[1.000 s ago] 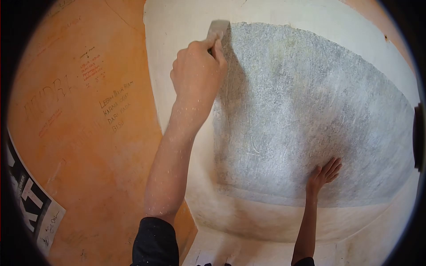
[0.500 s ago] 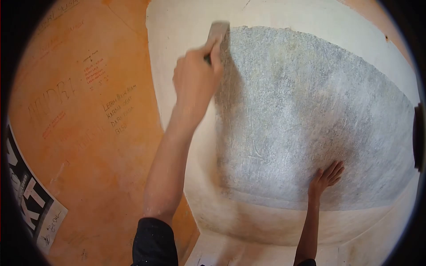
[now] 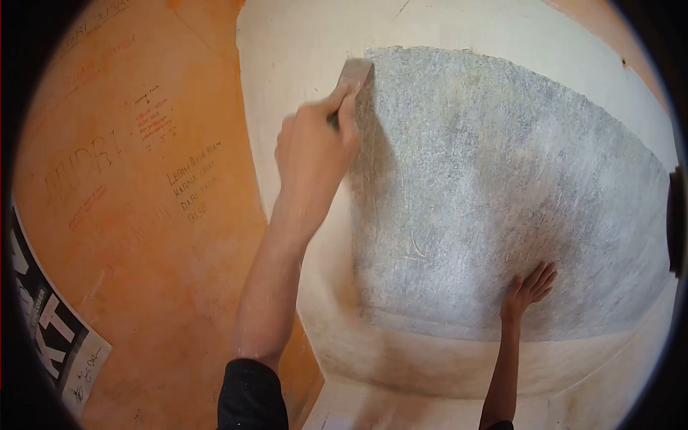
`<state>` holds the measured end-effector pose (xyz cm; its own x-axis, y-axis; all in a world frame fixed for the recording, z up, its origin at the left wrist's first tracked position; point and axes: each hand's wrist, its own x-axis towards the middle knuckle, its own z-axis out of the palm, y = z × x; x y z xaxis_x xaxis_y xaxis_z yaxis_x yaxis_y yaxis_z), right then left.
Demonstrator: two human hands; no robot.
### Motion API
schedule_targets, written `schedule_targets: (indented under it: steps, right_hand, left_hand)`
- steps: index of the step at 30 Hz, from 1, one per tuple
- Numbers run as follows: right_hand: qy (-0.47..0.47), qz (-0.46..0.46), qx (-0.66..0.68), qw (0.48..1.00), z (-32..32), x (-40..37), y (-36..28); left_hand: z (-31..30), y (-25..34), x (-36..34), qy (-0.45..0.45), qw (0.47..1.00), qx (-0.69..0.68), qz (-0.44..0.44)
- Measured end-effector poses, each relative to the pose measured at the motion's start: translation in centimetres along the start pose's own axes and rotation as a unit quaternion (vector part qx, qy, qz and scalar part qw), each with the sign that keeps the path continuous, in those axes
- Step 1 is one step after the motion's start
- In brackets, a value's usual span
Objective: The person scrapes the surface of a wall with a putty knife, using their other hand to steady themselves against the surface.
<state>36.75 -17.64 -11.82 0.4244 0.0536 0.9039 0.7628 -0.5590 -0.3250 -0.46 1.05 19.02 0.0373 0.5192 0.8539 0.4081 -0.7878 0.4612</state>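
My left hand (image 3: 315,147) is closed around a putty knife (image 3: 356,70), thumb up near the base of its broad metal blade. Only a sliver of dark handle shows by the fingers; the rest is hidden in the grip. The blade is by the upper left edge of a rough grey patch (image 3: 444,165) on the wall, where the grey meets smooth cream paint (image 3: 315,36). Lower and to the right, my right hand (image 3: 529,290) lies flat against the grey surface, fingers stretched out and holding nothing.
An orange wall (image 3: 179,287) with handwriting stands at the left, meeting the cream wall along a vertical edge. A black-and-white poster (image 3: 72,337) hangs at lower left. Below the grey patch runs a cream ledge (image 3: 444,365). A dark object (image 3: 675,222) juts in at the right edge.
My left hand and the putty knife have moved a little way down along the left edge of the grey patch. My right hand has stayed in place on the wall.
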Motion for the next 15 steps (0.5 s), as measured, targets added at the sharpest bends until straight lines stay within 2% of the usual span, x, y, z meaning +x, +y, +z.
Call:
schedule_targets:
  steps: [6,9,13,15]
  right_hand:
    - [-0.008,0.005,0.010,1.000,-0.1,-0.1,0.0]
    - [-0.003,0.005,-0.004,1.000,0.2,-0.1,0.2]
    - [-0.008,-0.009,0.008,1.000,-0.3,0.1,0.1]
    - [-0.014,0.001,0.011,1.000,-0.4,0.0,-0.2]
  left_hand:
    - [-0.6,-0.5,-1.2,-0.045,0.998,0.030,-0.009]
    - [-0.9,0.6,0.5,-0.016,0.999,0.033,0.000]
    - [-0.5,-0.4,-0.6,-0.027,0.997,0.076,0.003]
    - [-0.5,0.2,0.2,0.012,0.998,0.056,0.028]
